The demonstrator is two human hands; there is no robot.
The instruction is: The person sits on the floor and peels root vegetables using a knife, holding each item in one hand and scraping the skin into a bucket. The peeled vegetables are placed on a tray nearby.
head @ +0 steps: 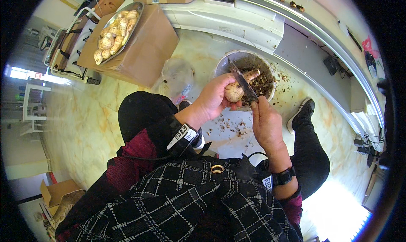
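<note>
My left hand (213,97) is closed around a pale, partly peeled root vegetable (234,92), its narrow end pointing up and to the right. In my right hand (268,123) is the handle end of a knife with a dark, stained blade (244,83). The blade lies across the root, and its tip reaches past the fingers of my left hand. Below both hands stands a round bucket (272,97) with brown peelings (261,83) inside. The knife's handle is mostly hidden by my right fingers.
Several peeled roots (115,32) lie on a metal tray (138,7) atop a cardboard box (152,51) at the upper left. A clear plastic bag (177,75) sits on the floor beside the box. Loose scraps (238,127) are scattered around the bucket. A white cabinet (228,23) stands behind.
</note>
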